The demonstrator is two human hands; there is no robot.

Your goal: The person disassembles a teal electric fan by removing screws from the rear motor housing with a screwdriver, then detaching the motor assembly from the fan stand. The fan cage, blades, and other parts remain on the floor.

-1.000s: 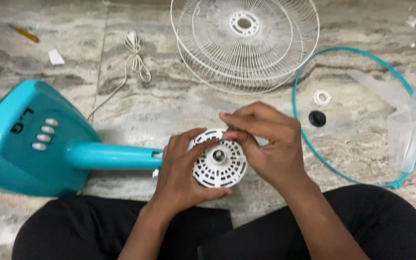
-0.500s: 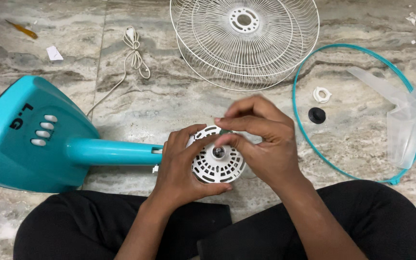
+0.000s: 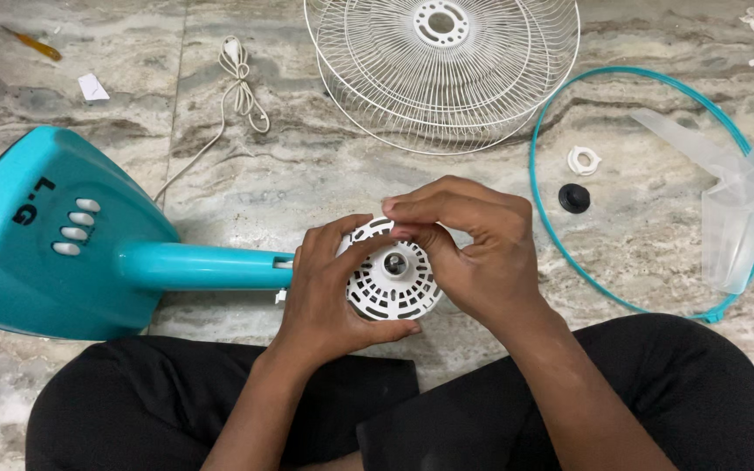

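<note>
I see two hands, both on one white motor cap [image 3: 392,282], a round slotted plastic disc with a metal shaft end at its centre. My left hand [image 3: 329,292] cups the cap from the left and below, fingers curled under its lower rim, so it is closed around the cap. My right hand [image 3: 473,249] comes over the top right, thumb and fingertips pinched narrow on the cap's upper edge near the shaft. The cap sits at the end of one teal tube [image 3: 207,266], smooth plastic, lying flat on the floor and running left into one teal base [image 3: 41,240], wedge-shaped and glossy, with four small white oval buttons.

One floor [image 3: 263,174], polished grey-brown veined stone. White wire grilles [image 3: 442,65] are stacked at the top, round and domed; I count two but can't be sure. One thin teal ring [image 3: 541,218] lies to the right. Inside it: one white ring-shaped nut [image 3: 583,160], one black round knob [image 3: 574,198], well apart from my hands. One clear blade [image 3: 730,218], translucent plastic, overlaps the ring's right side. One white cord [image 3: 237,83], bundled, top left. One yellow screwdriver [image 3: 35,44] in the far corner, one white scrap [image 3: 92,87] near it.
</note>
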